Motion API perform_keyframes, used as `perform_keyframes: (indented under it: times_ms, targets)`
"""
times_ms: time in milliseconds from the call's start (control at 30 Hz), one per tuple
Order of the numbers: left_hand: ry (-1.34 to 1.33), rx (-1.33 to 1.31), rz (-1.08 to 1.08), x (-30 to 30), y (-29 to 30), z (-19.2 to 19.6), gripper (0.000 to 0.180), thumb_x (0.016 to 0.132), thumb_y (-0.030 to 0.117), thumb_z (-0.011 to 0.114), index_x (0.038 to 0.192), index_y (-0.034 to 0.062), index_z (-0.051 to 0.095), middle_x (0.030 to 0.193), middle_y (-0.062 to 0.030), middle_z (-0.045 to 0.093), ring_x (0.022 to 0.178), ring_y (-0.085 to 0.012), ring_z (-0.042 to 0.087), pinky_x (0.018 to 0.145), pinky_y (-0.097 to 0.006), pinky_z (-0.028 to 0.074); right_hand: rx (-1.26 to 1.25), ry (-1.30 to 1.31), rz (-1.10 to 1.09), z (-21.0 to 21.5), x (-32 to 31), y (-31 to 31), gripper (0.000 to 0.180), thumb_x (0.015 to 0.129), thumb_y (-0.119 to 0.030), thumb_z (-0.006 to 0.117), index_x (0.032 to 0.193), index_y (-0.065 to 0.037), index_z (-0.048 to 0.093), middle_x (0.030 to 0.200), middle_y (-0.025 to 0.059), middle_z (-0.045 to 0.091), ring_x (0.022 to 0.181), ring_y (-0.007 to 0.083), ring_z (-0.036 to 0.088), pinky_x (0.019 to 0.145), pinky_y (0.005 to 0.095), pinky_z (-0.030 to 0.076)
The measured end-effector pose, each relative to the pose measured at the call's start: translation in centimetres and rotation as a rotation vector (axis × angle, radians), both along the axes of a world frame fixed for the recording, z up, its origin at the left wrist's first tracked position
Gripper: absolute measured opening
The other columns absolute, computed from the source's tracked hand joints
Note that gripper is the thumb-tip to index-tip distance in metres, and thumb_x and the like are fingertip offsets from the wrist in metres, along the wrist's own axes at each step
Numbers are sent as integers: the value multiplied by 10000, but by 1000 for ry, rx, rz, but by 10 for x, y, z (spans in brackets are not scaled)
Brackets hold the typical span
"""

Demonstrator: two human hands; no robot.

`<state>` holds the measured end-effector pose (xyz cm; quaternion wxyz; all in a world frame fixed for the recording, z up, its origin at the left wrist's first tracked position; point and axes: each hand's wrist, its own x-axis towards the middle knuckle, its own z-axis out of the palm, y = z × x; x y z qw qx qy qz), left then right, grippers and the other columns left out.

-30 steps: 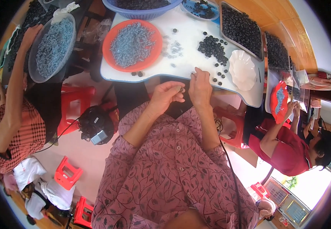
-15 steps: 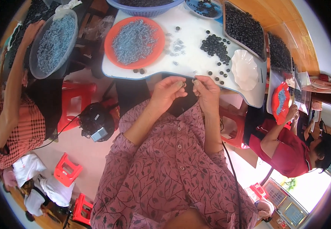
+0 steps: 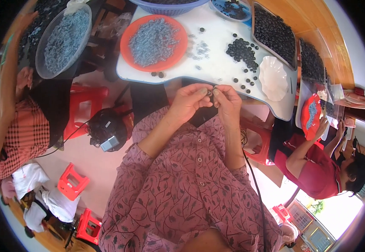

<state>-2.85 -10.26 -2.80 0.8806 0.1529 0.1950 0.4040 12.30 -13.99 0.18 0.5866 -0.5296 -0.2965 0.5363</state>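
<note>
Just in front of the table's near edge, my left hand (image 3: 191,101) pinches a small round black part (image 3: 209,93) between thumb and forefinger. My right hand (image 3: 228,101) is closed beside it, its fingertips nearly touching the part; whatever they pinch is too small to name. Beyond my hands on the white table (image 3: 178,74) lies a loose pile of small black round parts (image 3: 242,52), with several strays around it. To the left, an orange-red plate (image 3: 125,50) bears a heap of small clear bluish pieces (image 3: 154,41). A few more clear pieces (image 3: 201,49) are scattered beside that plate.
A white scalloped dish (image 3: 273,78) sits at the table's right, near a metal tray (image 3: 292,64) of black parts. A blue-purple basket (image 3: 170,9) stands at the back. Co-workers sit left (image 3: 16,134) and right (image 3: 313,164). Red stools (image 3: 73,181) stand on the floor.
My hands have come closer together, the left moving right toward the right hand's fingertips. The whole view has shifted slightly. The left co-worker's arm has moved, and a second hand shows there.
</note>
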Motion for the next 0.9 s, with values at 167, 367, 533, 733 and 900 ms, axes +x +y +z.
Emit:
perform_keyframes:
  times_ms: [167, 367, 533, 733, 900]
  targets:
    - [-24, 20, 4, 0, 0, 0, 236, 959, 100, 548, 1143, -32, 614, 899, -63, 644, 795, -116, 634, 744, -288, 588, -3, 12, -42, 7, -6, 2, 165, 889, -32, 638, 1045, 22, 649, 800, 20, 619, 624, 62, 506, 555, 188, 373]
    - [-82, -36, -19, -1, 1, 1, 243, 961, 109, 548, 1141, -41, 610, 910, -67, 643, 797, -122, 630, 740, -290, 587, 16, 123, 12, -7, 4, -3, 181, 880, -66, 668, 1043, 12, 665, 842, 40, 640, 649, 81, 522, 570, 203, 383]
    - [-106, -59, -3, -1, 1, 5, 244, 959, 122, 556, 1130, -42, 612, 912, -70, 642, 782, -117, 622, 722, -290, 584, 66, 162, 13, -6, 3, -3, 157, 878, -54, 664, 1024, 4, 669, 869, 44, 637, 680, 89, 529, 581, 210, 389]
    - [-98, -64, 20, -2, 0, 6, 236, 958, 123, 559, 1121, -37, 618, 880, -64, 635, 770, -111, 615, 705, -283, 578, 100, 80, -13, 5, -6, -2, 124, 837, -2, 693, 960, -10, 681, 909, 20, 620, 681, 80, 546, 579, 196, 405]
    - [-72, -50, 26, -2, 0, 11, 230, 957, 119, 560, 1119, -33, 621, 844, -55, 633, 748, -115, 619, 702, -277, 575, 184, -22, 0, 4, -9, -2, 99, 834, 14, 689, 932, 1, 684, 919, 25, 598, 700, 77, 534, 591, 200, 413]
